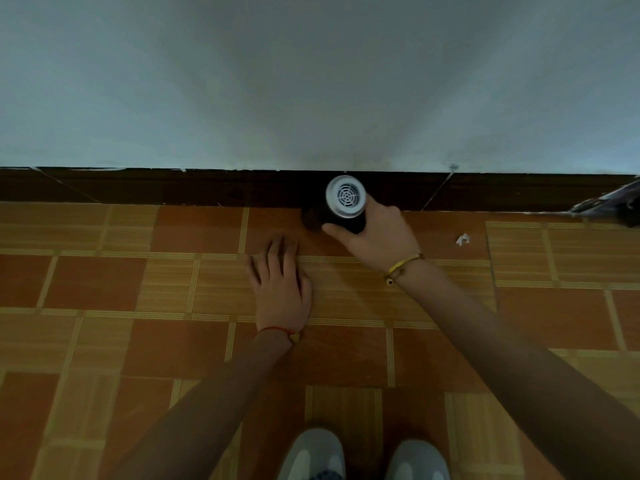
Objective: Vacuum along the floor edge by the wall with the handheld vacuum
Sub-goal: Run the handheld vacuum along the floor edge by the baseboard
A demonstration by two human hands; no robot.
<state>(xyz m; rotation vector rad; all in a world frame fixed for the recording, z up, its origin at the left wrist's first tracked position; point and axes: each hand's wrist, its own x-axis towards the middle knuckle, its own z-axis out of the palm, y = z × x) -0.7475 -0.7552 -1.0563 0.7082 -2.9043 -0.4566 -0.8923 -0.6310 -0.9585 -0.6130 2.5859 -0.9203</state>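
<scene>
The black handheld vacuum with a round white vented end cap (pixel 343 202) sits at about 12 o'clock from the person's shoes, low against the dark brown skirting board (pixel 173 188) where the floor meets the pale grey wall (pixel 311 81). Its white cap faces the camera; its nozzle end is hidden in shadow at the floor edge. The right hand (pixel 375 237) grips the vacuum's dark body from 4 o'clock, fingers and thumb curled round it, a yellow bracelet (pixel 403 266) on the wrist. The left hand (pixel 280 282), at 7 o'clock from the vacuum and apart from it, lies flat on the orange and tan patterned tiled floor (pixel 104 289), fingers straight and slightly spread, a red string bracelet (pixel 277 330) at the wrist. A small white scrap (pixel 463 239) lies on the floor at 3 o'clock from the vacuum. Two grey-white shoes (pixel 313 455) show at 6 o'clock.
</scene>
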